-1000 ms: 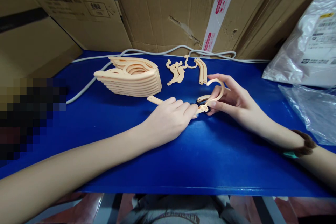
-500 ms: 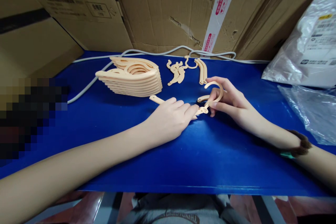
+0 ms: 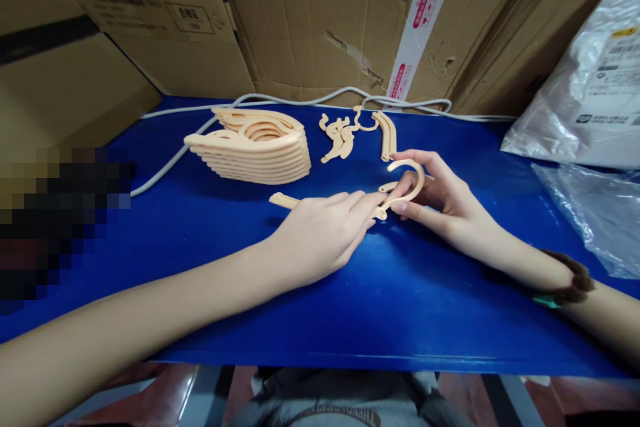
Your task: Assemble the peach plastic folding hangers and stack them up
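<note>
My left hand (image 3: pixel 325 230) is closed over a long beige plastic arm piece (image 3: pixel 283 200), whose end sticks out to the left of the hand. Between finger and thumb, my right hand (image 3: pixel 440 197) pinches a beige hook piece (image 3: pixel 419 181) with its curve upward. The hook's lower end meets the arm piece at a round joint (image 3: pixel 381 213), beside my left fingertips. Another short beige piece (image 3: pixel 388 187) shows just behind the fingers; its far part is hidden.
A stack of beige folded hangers (image 3: pixel 255 153) stands at the back left. Loose beige parts (image 3: pixel 337 137) and two curved strips (image 3: pixel 386 137) lie behind my hands. A grey cable (image 3: pixel 170 167) runs along cardboard boxes (image 3: pixel 310 27); plastic bags (image 3: pixel 575 107) are at right.
The arm piece has shifted left and turned slightly under my left hand. The hook and its joint have moved a little left, and my left fingers lie closer to my right hand.
</note>
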Tool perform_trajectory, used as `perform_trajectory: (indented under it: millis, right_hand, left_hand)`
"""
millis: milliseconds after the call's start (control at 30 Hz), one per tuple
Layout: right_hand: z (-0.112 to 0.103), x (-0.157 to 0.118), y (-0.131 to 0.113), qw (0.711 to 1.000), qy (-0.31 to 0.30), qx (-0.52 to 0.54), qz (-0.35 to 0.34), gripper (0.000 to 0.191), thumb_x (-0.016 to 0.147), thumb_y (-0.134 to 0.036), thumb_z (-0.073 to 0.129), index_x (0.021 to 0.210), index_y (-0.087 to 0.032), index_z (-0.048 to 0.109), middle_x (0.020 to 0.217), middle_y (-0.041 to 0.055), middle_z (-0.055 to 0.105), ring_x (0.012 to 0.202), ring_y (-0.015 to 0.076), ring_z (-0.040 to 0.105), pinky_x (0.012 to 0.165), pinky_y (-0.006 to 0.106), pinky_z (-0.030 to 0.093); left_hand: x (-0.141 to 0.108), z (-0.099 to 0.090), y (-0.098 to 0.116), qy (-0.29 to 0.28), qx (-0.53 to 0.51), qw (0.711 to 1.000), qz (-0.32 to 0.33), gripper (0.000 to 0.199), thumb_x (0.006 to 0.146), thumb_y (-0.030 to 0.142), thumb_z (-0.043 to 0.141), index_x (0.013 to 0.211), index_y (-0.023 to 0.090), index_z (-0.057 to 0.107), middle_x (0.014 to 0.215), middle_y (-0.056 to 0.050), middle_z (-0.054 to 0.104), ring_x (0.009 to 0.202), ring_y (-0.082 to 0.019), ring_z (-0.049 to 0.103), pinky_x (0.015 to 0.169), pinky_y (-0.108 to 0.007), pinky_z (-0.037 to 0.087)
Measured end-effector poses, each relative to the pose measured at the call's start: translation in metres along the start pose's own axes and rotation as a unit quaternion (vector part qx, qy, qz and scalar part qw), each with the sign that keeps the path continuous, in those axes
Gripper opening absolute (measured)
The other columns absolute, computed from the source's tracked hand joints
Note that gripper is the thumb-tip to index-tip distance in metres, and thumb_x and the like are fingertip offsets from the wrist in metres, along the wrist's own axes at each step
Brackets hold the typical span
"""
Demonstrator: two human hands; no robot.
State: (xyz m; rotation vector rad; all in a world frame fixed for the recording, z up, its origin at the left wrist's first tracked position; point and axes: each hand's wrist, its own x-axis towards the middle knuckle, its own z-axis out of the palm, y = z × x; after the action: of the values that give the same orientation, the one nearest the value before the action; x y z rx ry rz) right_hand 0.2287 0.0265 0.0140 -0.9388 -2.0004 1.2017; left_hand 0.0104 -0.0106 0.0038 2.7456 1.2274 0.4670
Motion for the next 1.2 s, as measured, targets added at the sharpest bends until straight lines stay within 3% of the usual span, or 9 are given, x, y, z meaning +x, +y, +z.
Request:
perform_trajectory:
  millis: [200,267,333,467,567,667,767,900,1200]
  right_hand:
    - [0.000,-0.002,-0.004,0.997,-0.009,-0.077,-0.029,0.057,0.092,-0.033,0.062,0.143,-0.026,0.037,0.099,0.0015,0.063,0.087,0.0171,0.064,0.079,0.033,0.055]
    - [-0.002,-0.002,-0.005,0.993,-0.007,-0.111,-0.050,0.058,0.093,-0.034,0.060,0.144,-0.025,0.034,0.097,0.0016,0.064,0.085,0.0175,0.064,0.078,0.033,0.055]
    - [-0.007,0.000,-0.005,0.979,0.014,-0.185,-0.082,0.058,0.094,-0.034,0.059,0.145,-0.024,0.033,0.096,0.0023,0.064,0.086,0.0186,0.063,0.080,0.035,0.054]
    - [-0.024,0.005,0.000,0.872,0.035,-0.468,-0.142,0.040,0.095,-0.036,0.055,0.131,-0.019,0.054,0.107,0.0106,0.063,0.095,0.0258,0.058,0.083,0.042,0.048]
    - [-0.033,0.008,0.007,0.800,0.003,-0.582,-0.146,0.032,0.097,-0.038,0.050,0.115,-0.018,0.066,0.112,0.0141,0.061,0.095,0.0281,0.055,0.080,0.043,0.045]
    - [-0.033,0.010,0.012,0.780,-0.007,-0.609,-0.144,0.032,0.099,-0.037,0.044,0.105,-0.018,0.069,0.109,0.0135,0.062,0.091,0.0267,0.054,0.078,0.040,0.044]
    - [-0.027,0.011,0.014,0.785,-0.016,-0.603,-0.139,0.032,0.101,-0.033,0.039,0.100,-0.015,0.065,0.098,0.0120,0.064,0.085,0.0246,0.056,0.076,0.037,0.042]
    - [-0.020,0.009,0.013,0.825,-0.012,-0.545,-0.148,0.026,0.102,-0.030,0.037,0.101,-0.015,0.057,0.091,0.0099,0.064,0.078,0.0216,0.056,0.072,0.034,0.042]
    - [-0.014,-0.001,0.003,0.888,-0.040,-0.439,-0.131,0.018,0.101,-0.023,0.032,0.104,-0.021,0.050,0.084,0.0058,0.065,0.065,0.0170,0.057,0.060,0.027,0.041]
  left_hand:
    - [0.003,-0.010,-0.001,-0.057,-0.231,0.963,-0.125,0.028,0.102,0.040,0.042,0.101,0.022,0.063,0.091,0.002,0.069,0.083,-0.017,0.065,0.069,-0.029,0.044]
    - [0.004,-0.010,-0.002,-0.050,-0.343,0.926,-0.149,0.025,0.099,0.041,0.048,0.096,0.021,0.063,0.081,0.003,0.068,0.076,-0.015,0.064,0.066,-0.026,0.046]
    - [0.004,-0.009,-0.003,-0.045,-0.476,0.861,-0.175,0.022,0.097,0.038,0.053,0.092,0.018,0.059,0.080,0.002,0.067,0.072,-0.013,0.065,0.064,-0.024,0.049]
    - [0.008,-0.008,-0.004,-0.066,-0.633,0.732,-0.245,0.018,0.094,0.028,0.057,0.086,0.013,0.054,0.086,-0.004,0.069,0.069,-0.012,0.068,0.063,-0.023,0.055]
    - [0.011,-0.008,-0.007,-0.070,-0.661,0.693,-0.277,0.016,0.095,0.025,0.057,0.087,0.011,0.056,0.090,-0.006,0.070,0.070,-0.012,0.068,0.065,-0.024,0.057]
    - [0.013,-0.007,-0.011,-0.059,-0.670,0.681,-0.289,0.013,0.095,0.022,0.057,0.091,0.009,0.059,0.092,-0.007,0.070,0.072,-0.011,0.067,0.066,-0.024,0.058]
    - [0.013,-0.005,-0.014,-0.048,-0.680,0.677,-0.277,0.014,0.095,0.021,0.057,0.102,0.010,0.061,0.091,-0.006,0.068,0.069,-0.011,0.066,0.064,-0.024,0.059]
    - [0.013,-0.005,-0.014,-0.036,-0.691,0.667,-0.275,0.022,0.095,0.019,0.056,0.114,0.012,0.061,0.088,-0.004,0.066,0.066,-0.010,0.064,0.062,-0.022,0.058]
    - [0.012,-0.006,-0.014,-0.025,-0.688,0.670,-0.278,0.024,0.097,0.026,0.054,0.112,0.015,0.068,0.081,-0.002,0.062,0.061,-0.009,0.059,0.056,-0.022,0.057]
